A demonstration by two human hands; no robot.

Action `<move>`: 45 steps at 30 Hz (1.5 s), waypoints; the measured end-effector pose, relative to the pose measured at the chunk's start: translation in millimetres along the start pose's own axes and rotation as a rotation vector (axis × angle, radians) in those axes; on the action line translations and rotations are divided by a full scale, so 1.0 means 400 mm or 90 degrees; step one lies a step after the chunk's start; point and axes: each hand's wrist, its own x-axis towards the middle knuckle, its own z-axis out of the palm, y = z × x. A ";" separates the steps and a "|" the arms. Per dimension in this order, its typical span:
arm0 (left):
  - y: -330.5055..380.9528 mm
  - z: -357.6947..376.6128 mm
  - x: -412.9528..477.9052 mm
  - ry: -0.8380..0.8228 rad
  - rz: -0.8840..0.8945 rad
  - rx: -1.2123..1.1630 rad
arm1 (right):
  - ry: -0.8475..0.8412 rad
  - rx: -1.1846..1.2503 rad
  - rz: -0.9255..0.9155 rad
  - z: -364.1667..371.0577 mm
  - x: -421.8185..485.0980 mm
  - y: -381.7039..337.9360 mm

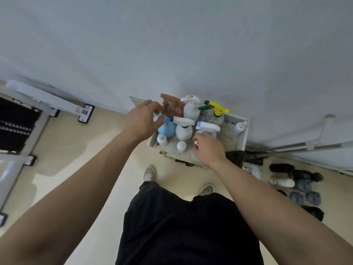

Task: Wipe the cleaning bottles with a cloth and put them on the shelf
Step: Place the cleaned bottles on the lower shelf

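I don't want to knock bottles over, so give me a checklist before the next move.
1. Cloth in view: not ok, none visible.
2. Left hand gripping brown spray bottle: cannot tell.
3. Right hand free: cannot tell; it curls beside blue-trigger bottle.
4. Yellow-trigger bottle clear of both hands: ok.
5. Bare spot on shelf top: ok, at right.

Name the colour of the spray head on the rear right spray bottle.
The spray head is yellow with a green nozzle; the head view shows it.
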 end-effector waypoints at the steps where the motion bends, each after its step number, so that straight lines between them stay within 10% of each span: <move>1: -0.026 0.003 -0.020 0.001 -0.021 0.018 | -0.007 -0.005 -0.025 0.008 0.005 -0.018; 12: -0.138 0.228 -0.072 -0.230 -0.087 0.069 | -0.099 -0.065 -0.007 0.124 0.062 -0.117; 23: -0.132 0.257 -0.078 -0.204 -0.015 0.088 | -0.081 -0.030 0.004 0.121 0.040 -0.089; 34: 0.201 0.183 -0.047 -0.371 0.173 0.176 | 0.007 0.049 0.128 -0.118 -0.140 0.126; 45: 0.503 0.251 0.129 -0.231 0.284 0.280 | 0.126 0.172 0.190 -0.268 -0.164 0.345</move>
